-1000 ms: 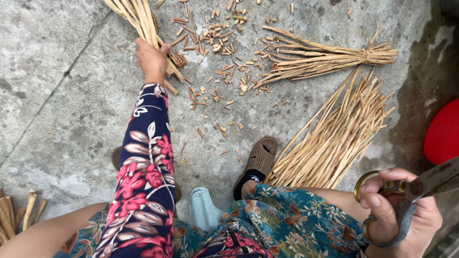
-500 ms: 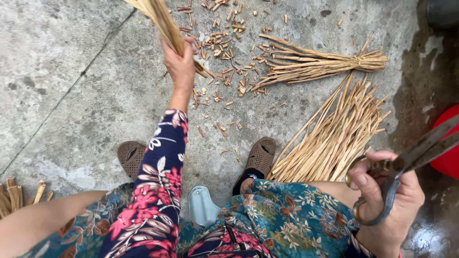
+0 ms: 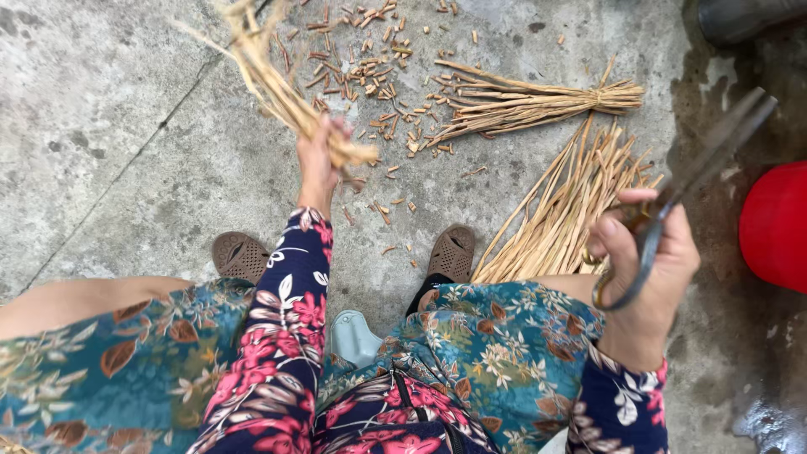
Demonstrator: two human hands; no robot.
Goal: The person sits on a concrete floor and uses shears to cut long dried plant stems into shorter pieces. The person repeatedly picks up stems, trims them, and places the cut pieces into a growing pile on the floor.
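Observation:
My left hand (image 3: 320, 160) grips a bundle of pale dry stalks (image 3: 273, 80) and holds it up off the concrete floor, slanting up to the left. My right hand (image 3: 647, 273) holds a pair of large dark metal scissors (image 3: 685, 185) by the handles, blades pointing up and to the right, over my right knee. Both arms wear dark blue sleeves with red flowers. The scissors are apart from the stalks in my left hand.
A tied bundle of stalks (image 3: 525, 102) and a loose pile of stalks (image 3: 565, 206) lie on the concrete floor (image 3: 118, 168) ahead right. Short cut pieces (image 3: 370, 76) are scattered between. A red container (image 3: 777, 225) stands at the right edge. My brown sandals (image 3: 451, 252) rest on the floor.
My left hand has lifted the stalk bundle off the floor and drawn it nearer. My right hand has raised the scissors higher, with the blades now angled up to the right.

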